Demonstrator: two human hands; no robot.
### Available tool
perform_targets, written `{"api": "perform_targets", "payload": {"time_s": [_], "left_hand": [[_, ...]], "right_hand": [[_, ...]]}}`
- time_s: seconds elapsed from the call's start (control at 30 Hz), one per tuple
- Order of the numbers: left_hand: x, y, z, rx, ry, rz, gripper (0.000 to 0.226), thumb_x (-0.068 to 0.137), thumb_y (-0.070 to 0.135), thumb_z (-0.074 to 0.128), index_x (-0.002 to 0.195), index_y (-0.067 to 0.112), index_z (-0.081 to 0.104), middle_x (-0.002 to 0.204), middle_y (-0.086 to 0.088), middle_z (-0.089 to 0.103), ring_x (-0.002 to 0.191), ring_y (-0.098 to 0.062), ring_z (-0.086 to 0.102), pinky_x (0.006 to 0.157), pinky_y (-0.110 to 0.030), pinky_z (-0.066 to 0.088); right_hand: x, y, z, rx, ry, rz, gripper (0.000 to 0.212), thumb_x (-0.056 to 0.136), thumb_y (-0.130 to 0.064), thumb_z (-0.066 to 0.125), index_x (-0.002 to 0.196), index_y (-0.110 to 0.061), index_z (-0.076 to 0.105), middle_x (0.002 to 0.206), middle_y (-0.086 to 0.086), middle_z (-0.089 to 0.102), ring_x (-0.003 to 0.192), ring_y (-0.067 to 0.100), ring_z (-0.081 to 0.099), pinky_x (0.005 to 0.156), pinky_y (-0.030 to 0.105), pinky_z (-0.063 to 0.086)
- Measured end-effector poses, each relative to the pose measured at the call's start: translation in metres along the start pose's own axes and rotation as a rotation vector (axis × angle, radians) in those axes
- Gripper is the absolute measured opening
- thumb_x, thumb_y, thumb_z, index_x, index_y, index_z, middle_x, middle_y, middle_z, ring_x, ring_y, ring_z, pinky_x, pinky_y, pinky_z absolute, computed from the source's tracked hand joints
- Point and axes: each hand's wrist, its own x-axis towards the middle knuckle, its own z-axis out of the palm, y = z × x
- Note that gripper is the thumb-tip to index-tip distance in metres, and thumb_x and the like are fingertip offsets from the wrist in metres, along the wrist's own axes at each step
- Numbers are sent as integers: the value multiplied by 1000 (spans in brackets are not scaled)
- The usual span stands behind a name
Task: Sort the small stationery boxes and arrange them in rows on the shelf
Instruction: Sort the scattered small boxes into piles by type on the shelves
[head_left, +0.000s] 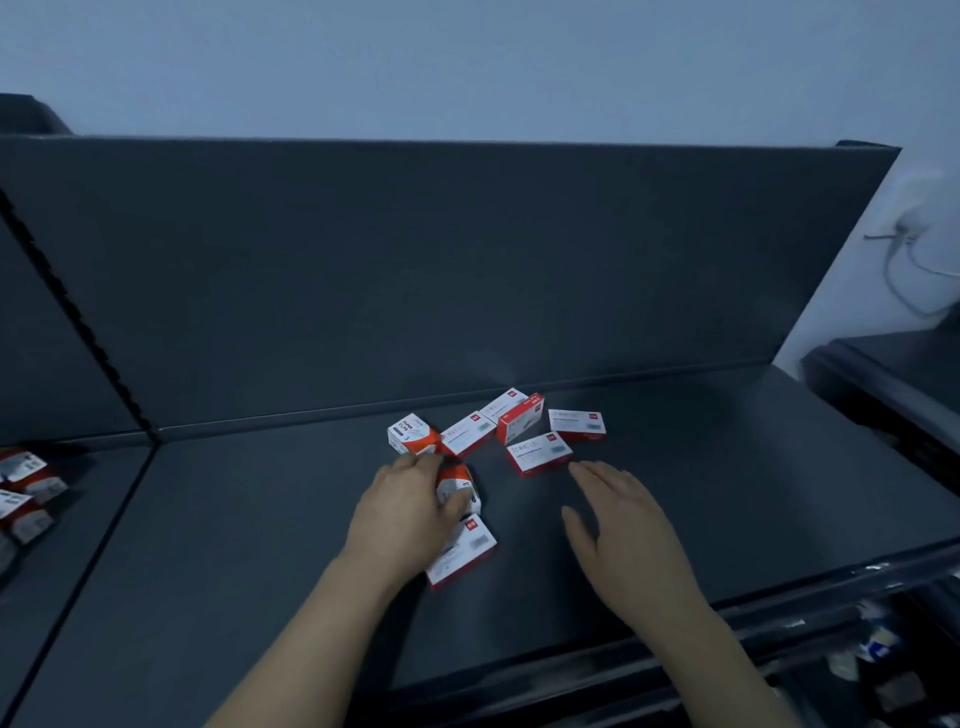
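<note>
Several small red-and-white stationery boxes lie scattered on the dark shelf (675, 509). My left hand (410, 512) grips an orange-and-white paper clip box (460, 480), fingers curled round it. A second paper clip box (413, 435) stands just beyond it. A flat staple box (465, 553) lies partly under my left wrist. My right hand (623, 519) hovers open with fingers straight, just short of another staple box (540, 453). More staple boxes (576, 425) sit in a loose cluster near the back panel, one of them (519, 423) standing on its edge.
A dark back panel (467, 270) rises behind the shelf. The neighbouring shelf section on the left holds more boxes (26, 488). A lower shelf at the bottom right carries packaged goods (878, 644). A cable (904, 260) hangs on the wall at the right.
</note>
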Motion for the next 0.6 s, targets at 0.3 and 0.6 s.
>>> {"api": "perform_targets", "payload": {"time_s": [0.3, 0.6], "left_hand": [[31, -8, -9, -41, 114, 27, 27, 91, 40, 52, 107, 20, 61, 98, 5, 51, 96, -18, 54, 71, -26, 40], [66, -5, -5, 113, 177, 141, 43, 93, 44, 48, 129, 21, 54, 126, 2, 50, 114, -20, 40, 94, -27, 35]], "right_hand": [[56, 2, 21, 72, -189, -35, 43, 94, -15, 50, 137, -14, 46, 142, 2, 46, 131, 19, 40, 112, 28, 26], [78, 17, 33, 17, -364, 22, 48, 92, -27, 53, 138, -21, 42, 134, -2, 44, 126, 15, 35, 105, 26, 31]]}}
